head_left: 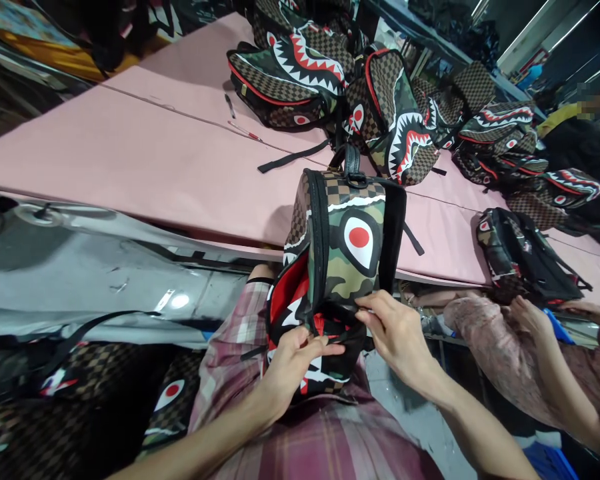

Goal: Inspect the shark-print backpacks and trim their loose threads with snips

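Note:
A checkered and camouflage backpack [353, 247] with a red and white eye patch stands on my lap, leaning against the table edge. Its side opening shows red lining. My left hand [295, 363] pinches the edge of that opening low on the bag, thumb and fingers pressed together. On the other side of the opening, my right hand [395, 327] grips the dark edge between thumb and forefinger. The black top handle points away from me.
More shark-mouth backpacks [300, 73] are piled on the pink table [130, 153], with pens and a strap near them. Another person's hand [530, 317] touches a black backpack [525, 253] at the right. Further bags [95, 380] lie at the lower left.

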Demonstrator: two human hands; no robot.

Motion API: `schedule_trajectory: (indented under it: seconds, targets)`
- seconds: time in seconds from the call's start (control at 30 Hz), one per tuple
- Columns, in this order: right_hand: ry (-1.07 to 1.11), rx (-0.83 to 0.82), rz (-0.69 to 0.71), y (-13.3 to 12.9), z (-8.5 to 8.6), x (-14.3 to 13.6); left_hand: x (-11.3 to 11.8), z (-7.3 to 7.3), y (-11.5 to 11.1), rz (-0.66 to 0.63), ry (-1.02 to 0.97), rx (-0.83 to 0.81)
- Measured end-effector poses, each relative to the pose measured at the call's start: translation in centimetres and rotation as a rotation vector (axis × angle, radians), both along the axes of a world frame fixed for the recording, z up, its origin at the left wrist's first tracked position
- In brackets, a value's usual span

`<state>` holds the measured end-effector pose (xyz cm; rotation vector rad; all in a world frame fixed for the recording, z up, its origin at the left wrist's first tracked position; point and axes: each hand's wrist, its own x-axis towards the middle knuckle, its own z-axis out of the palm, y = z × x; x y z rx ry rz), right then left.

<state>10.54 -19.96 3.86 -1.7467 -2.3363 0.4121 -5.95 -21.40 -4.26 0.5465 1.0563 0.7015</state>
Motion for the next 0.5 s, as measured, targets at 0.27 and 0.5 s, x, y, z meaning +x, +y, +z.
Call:
schedule_trajectory:
  seconds: [0.27,0.5]
  targets:
    - [-0.107,-0.251,0.118,0.8,-1.5,-2.3,0.3,0.4,0.0,-0.039,-0.087,0.006]
    - [-0.122,-0.238,0.179,1.3,-2.3,-4.2,-0.2,-0.2,0.4,-0.078,0.030,0.081]
